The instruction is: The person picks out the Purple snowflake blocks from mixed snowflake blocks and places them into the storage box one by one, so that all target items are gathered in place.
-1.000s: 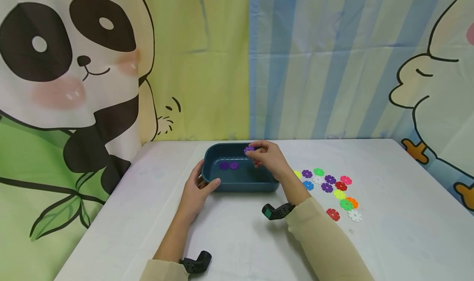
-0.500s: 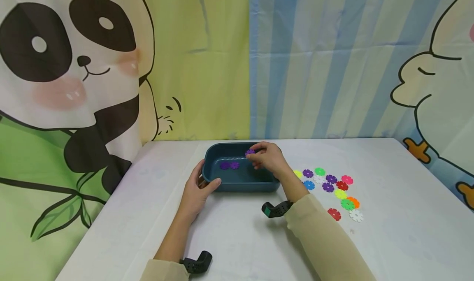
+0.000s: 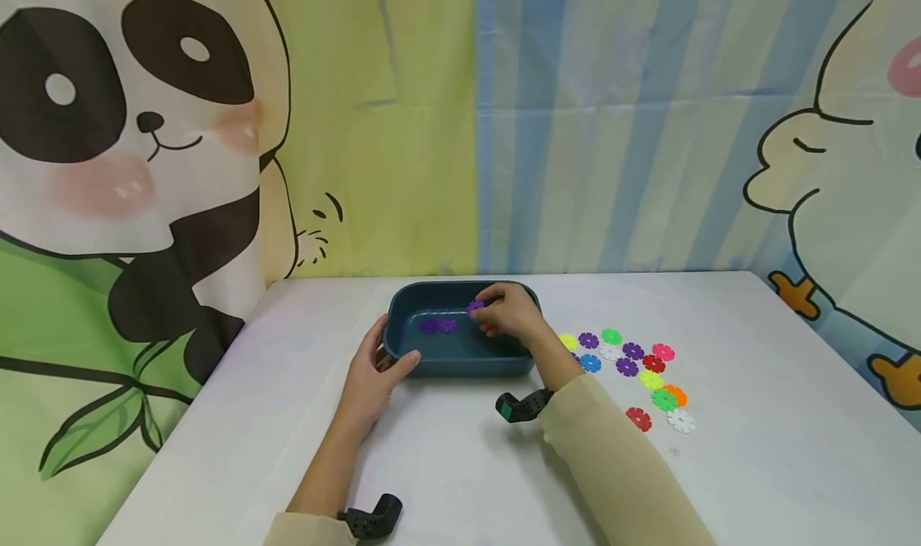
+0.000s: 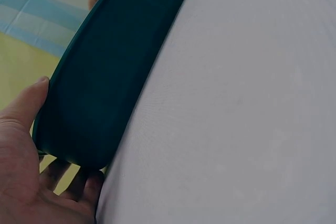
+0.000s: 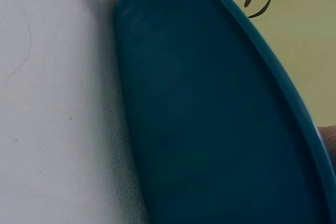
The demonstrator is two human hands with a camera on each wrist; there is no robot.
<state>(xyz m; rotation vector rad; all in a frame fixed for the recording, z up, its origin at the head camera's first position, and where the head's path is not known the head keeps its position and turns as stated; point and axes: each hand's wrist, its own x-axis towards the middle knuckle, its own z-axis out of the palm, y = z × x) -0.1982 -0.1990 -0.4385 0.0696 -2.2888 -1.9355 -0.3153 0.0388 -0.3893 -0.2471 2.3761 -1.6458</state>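
A dark teal plastic bin [image 3: 468, 368] stands near the table's far side. At its left end my left hand [image 3: 368, 378] grips it, thumb on the near rim and fingers bent round the end wall, as the left wrist view also shows. My right hand [image 3: 508, 312] is over the bin's right half, pinching a purple notched disc [image 3: 475, 306] between thumb and fingers. Two more purple notched discs [image 3: 438, 325] lie on the bin floor. The right wrist view is filled by the bin's outer wall [image 5: 199, 103]; the held disc is hidden there.
On the white table [image 3: 460, 466], right of the bin, several notched discs lie scattered, among them a red disc [image 3: 638, 419], a green disc [image 3: 664, 400] and a blue disc [image 3: 590, 363]. Behind the table hangs a printed curtain [image 3: 374, 130].
My right hand has come down a little into the bin with the purple disc. The left hand keeps its hold on the bin. The head view has shifted slightly.
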